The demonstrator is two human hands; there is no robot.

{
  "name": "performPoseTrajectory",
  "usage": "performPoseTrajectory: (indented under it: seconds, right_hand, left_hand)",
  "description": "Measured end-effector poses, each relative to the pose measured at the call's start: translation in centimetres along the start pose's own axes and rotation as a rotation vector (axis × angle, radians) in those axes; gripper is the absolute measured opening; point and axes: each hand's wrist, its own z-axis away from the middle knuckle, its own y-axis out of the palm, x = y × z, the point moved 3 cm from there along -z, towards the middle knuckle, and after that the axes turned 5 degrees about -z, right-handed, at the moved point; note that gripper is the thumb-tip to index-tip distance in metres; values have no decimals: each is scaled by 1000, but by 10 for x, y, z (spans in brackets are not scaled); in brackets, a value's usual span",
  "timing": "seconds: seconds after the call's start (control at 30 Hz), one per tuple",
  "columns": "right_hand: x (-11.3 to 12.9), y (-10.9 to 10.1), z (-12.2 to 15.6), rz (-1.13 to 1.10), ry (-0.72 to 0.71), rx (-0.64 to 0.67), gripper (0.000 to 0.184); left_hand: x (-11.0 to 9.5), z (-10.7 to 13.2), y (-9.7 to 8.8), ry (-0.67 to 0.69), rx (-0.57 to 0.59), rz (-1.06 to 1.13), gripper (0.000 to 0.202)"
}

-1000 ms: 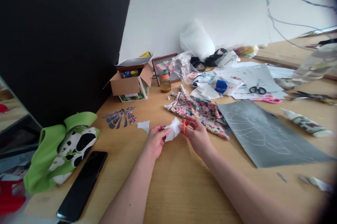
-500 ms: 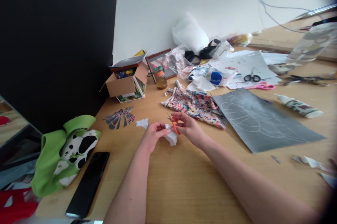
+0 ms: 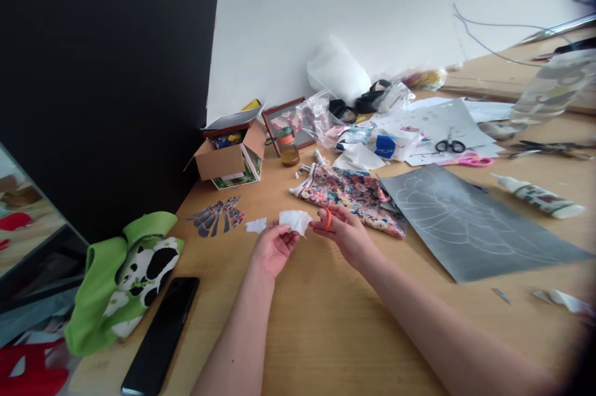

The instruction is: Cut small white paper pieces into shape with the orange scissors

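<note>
Head view. The left hand point(image 3: 274, 253) has its grip pinched, thumb against fingers, on a small white piece point(image 3: 295, 220) above the bench point(image 3: 311, 321). The right hand point(image 3: 350, 236) has its grip clamped on orange-handled scissors point(image 3: 328, 219), just to the right of the piece; the position of their blades cannot be told. A white scrap point(image 3: 256, 226) lies near the left hand, beside fanned patterned strips point(image 3: 216, 217). Beyond the right hand lies floral fabric point(image 3: 347, 192), next to a grey sheet point(image 3: 465, 228) with white line work.
</note>
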Motion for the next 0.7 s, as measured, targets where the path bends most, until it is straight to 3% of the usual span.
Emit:
performPoseTrajectory:
  seconds: [0.17,0.33,0.53,0.7]
  right_hand:
    - [-1,-5,-5,-92,-47,-91,59]
    - [-3,-5,-6,-113,20,-56,59]
    - [-6,-3,-2,36,134,38,48]
    - [-6,-2,-1,221,39,38,52]
  left_hand:
    - [3,0,3,-23,23,31,21]
    - [3,0,2,-33,47,67,23]
    - [2,1,1,-63,29,119,20]
    - [0,-1,0,-38,49,122,21]
